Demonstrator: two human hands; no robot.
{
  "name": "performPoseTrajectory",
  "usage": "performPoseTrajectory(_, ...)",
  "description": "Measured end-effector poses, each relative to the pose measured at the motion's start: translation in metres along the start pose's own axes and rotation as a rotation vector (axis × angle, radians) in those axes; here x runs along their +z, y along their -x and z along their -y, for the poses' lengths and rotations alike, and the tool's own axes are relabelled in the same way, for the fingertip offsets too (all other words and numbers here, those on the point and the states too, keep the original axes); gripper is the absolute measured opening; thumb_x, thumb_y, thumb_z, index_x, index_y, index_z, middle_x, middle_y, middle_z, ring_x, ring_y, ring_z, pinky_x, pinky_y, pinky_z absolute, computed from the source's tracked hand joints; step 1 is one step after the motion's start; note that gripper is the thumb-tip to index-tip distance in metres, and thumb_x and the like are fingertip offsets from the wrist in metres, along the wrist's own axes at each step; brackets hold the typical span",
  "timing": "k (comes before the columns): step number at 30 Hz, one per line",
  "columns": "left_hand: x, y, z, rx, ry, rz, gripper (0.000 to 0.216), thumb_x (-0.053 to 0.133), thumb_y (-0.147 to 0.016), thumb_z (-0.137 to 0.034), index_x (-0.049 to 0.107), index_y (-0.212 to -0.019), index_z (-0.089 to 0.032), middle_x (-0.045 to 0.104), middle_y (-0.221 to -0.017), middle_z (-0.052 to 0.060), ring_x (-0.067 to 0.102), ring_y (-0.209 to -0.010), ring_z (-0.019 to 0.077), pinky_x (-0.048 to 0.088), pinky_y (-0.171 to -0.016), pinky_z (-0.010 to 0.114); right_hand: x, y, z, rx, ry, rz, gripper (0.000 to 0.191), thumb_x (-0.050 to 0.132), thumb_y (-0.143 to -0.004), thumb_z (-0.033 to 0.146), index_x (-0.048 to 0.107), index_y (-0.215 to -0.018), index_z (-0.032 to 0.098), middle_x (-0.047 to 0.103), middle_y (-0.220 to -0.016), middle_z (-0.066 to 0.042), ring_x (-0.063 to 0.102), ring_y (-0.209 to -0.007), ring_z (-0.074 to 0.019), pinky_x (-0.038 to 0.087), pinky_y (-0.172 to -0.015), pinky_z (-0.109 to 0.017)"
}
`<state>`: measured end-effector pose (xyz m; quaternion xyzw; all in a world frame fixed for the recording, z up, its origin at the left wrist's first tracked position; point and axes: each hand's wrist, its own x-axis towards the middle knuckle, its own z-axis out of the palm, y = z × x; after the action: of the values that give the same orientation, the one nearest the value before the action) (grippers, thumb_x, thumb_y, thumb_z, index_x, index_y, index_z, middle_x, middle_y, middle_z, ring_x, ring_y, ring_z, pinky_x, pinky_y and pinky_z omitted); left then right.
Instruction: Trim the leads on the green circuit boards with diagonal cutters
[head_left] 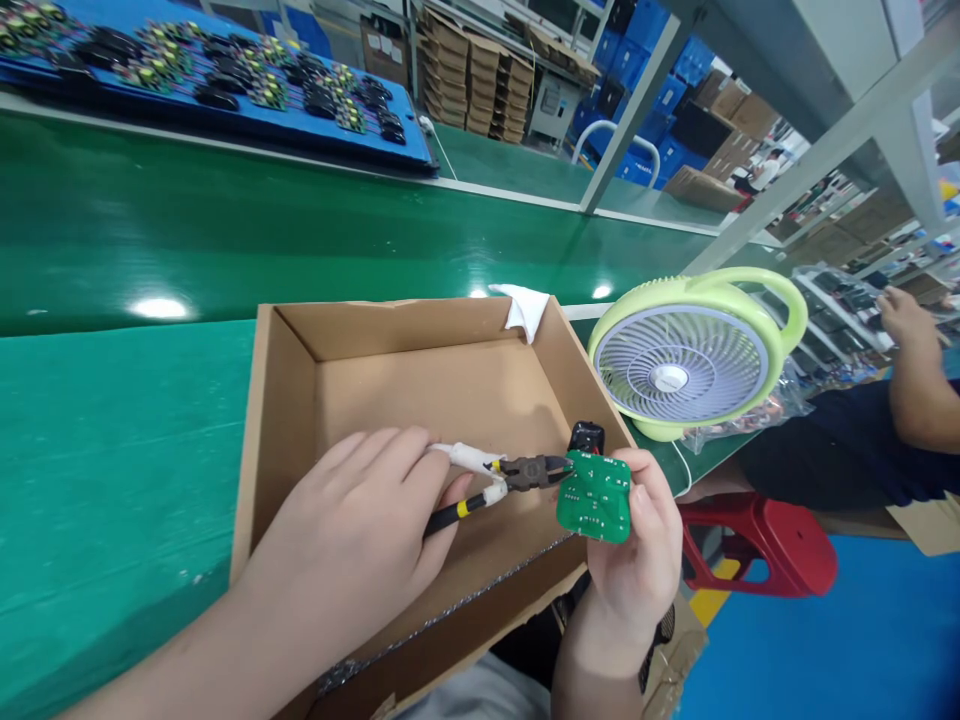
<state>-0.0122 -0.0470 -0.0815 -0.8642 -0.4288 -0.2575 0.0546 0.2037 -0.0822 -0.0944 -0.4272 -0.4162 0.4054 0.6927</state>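
Above the shallow open brown cardboard box [300, 400], which sits on the green work surface [112, 430], you hold both hands close together. Your left hand [352, 540] is clenched around the handles of the small cutting pliers with black-and-yellow grips and white sleeves [495, 480]. The dark metal head of the pliers points to the right and its tip touches the left upper edge of the small green circuit board [596, 495]. Your right hand [637, 560] grasps this board from the right side, thumb and fingers pinching its edge, so the board stands between the pliers and your palm, over the front right corner of the box. A small black part [586, 436] shows just behind the top of the board.

A white cloth [525, 305] hangs on the far wall of the box. Just right of the box stands a round light-green desk fan with a handle [682, 360]. Beyond the green conveyor belt [225, 230] lies a blue tray [225, 110] filled with dark parts. At the right edge you see another person's arm [919, 380], and lower a red plastic stool [765, 550].
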Motion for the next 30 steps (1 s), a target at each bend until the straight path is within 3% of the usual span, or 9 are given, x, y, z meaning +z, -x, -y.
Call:
performPoseTrajectory(16,-0.0058,-0.0041,0.0004,0.079,-0.078,-0.049,0.021,0.039,-0.088,-0.014,0.054,-0.075,-0.021,0.063,-0.076,0.009,0.064,-0.071,0.0262,0.048,-0.064,0.039,-0.0033,0.0005,0.0014,0.039,0.035,-0.016,0.016,0.067,-0.093,0.038,0.073,-0.098,0.024,0.065,-0.070,0.000,0.059,-0.053,-0.0149,0.050,-0.046,-0.023)
performPoseTrajectory(30,-0.0071,0.0012,0.0005,0.094,-0.084,-0.001,0.019,0.043,-0.083,-0.013,0.054,-0.071,-0.023,0.056,-0.068,0.005,0.056,-0.063,0.0251,0.045,-0.060,0.040,-0.0072,-0.0031,0.0059,0.146,0.016,0.049,0.019,0.066,-0.093,0.042,0.069,-0.097,0.023,0.071,-0.070,-0.001,0.067,-0.050,-0.0181,0.052,-0.044,-0.026)
